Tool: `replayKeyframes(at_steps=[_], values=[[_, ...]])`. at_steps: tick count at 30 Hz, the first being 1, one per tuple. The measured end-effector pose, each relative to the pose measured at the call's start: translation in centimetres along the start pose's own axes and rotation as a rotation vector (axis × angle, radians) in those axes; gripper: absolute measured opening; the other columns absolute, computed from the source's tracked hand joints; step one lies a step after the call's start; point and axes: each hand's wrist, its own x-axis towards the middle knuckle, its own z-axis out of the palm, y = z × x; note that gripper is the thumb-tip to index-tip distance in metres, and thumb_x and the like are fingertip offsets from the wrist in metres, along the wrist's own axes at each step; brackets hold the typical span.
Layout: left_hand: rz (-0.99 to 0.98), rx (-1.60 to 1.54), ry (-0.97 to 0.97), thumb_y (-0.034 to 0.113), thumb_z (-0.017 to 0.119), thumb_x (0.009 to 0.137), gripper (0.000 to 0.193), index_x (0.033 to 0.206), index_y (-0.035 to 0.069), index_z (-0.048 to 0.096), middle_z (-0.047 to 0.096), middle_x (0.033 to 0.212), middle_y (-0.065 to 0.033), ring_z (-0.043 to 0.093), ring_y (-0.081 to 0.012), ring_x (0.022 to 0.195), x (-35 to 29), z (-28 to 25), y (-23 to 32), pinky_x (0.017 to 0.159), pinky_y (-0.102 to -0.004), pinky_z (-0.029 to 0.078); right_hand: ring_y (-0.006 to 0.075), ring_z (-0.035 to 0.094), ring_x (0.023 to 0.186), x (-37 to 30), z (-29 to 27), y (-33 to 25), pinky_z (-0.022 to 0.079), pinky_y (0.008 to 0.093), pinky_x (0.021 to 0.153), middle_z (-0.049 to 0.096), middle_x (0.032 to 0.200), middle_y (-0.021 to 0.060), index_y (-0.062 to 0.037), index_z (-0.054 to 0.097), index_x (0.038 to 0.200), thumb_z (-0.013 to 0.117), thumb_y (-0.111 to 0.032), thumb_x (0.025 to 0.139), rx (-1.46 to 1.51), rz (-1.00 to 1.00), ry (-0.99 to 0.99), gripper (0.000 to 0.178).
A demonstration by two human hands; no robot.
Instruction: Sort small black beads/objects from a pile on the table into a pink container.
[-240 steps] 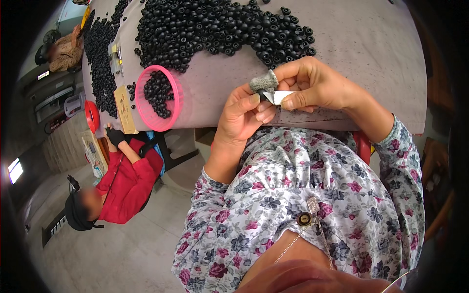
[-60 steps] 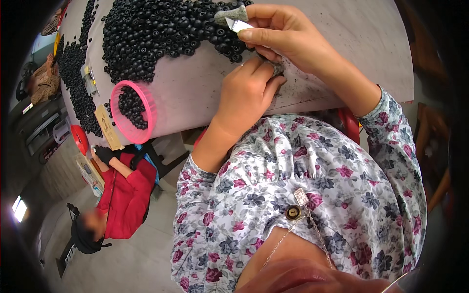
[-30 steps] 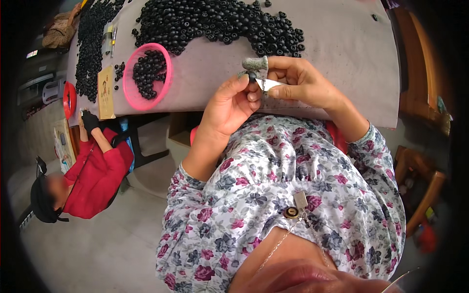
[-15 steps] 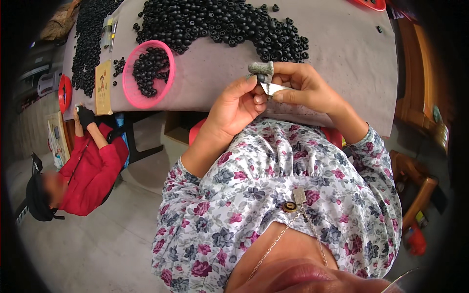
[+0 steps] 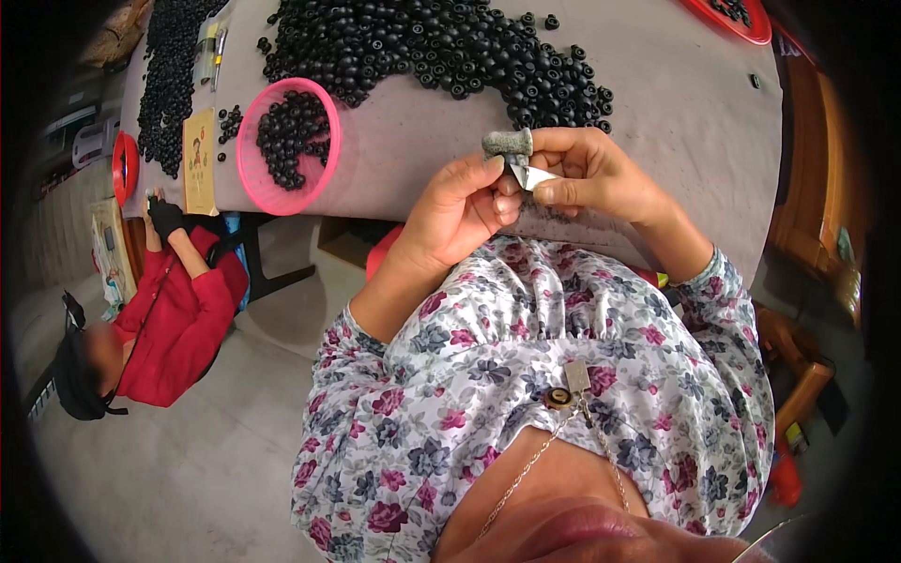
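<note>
Over the near edge of the table, my two hands meet. My left hand [image 5: 462, 192] pinches a small black rounded part, mostly hidden by the fingers. My right hand [image 5: 601, 176] grips a small blade [image 5: 537, 177], wrapped in white where the thumb presses it, its pointed end against the black part. A grey fabric finger sleeve [image 5: 508, 143] covers the right index finger, which curls round the far side of the part. Beyond my hands lies a large heap of similar black parts [image 5: 404, 47], with hollow centres.
A pink basket [image 5: 285, 203] with black parts stands left of my hands. Farther left are a yellow booklet [image 5: 199, 164], pens [image 5: 219, 61], another black heap [image 5: 167, 94] and a red tray [image 5: 125, 169]. A co-worker in red [image 5: 183, 319] sits there. Another red tray [image 5: 741, 28] is far right.
The view has shifted slightly, so the table and heaps sit a little farther right and lower. My hands keep their hold, with the blade and fingers slightly shifted round the black part.
</note>
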Motion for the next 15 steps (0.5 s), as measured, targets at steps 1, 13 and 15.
replayKeyframes(at_steps=[1, 13, 15], values=[[-0.009, -0.011, -0.003, 0.022, 0.062, 0.094, 0.02, 0.092, 0.002, 0.063, 0.061, 0.081, -0.0055, 0.055, -0.0175, 0.071, 0.03, 0.02, 0.03, 0.064, -0.0303, 0.046, 0.0029, 0.048, 0.059, -0.04, 0.09, 0.11, 0.039, 0.0183, 0.051, 0.061, 0.08, -0.0017, 0.0024, 0.054, 0.132, 0.069, -0.008, 0.087, 0.002, -0.001, 0.016, 0.048], [-0.067, -0.071, 0.027, 0.021, 0.061, 0.095, 0.019, 0.095, 0.003, 0.062, 0.061, 0.081, -0.0044, 0.054, -0.0165, 0.07, 0.0, 0.29, -0.42, 0.065, -0.0296, 0.045, 0.0034, 0.049, 0.06, -0.62, 0.07, 0.08, 0.04, 0.0185, 0.052, 0.062, 0.083, -0.0009, 0.0047, 0.053, 0.132, 0.069, -0.007, 0.087, -0.008, 0.023, 0.037, 0.049], [-0.085, -0.059, 0.032, 0.022, 0.06, 0.096, 0.02, 0.096, 0.003, 0.061, 0.06, 0.082, -0.0042, 0.054, -0.0159, 0.071, -0.03, 0.04, -0.61, 0.066, -0.0294, 0.045, 0.0032, 0.049, 0.06, -0.6, 0.12, 0.32, 0.04, 0.0186, 0.052, 0.063, 0.083, -0.0008, 0.0043, 0.054, 0.131, 0.069, -0.007, 0.087, 0.002, 0.023, 0.036, 0.048]])
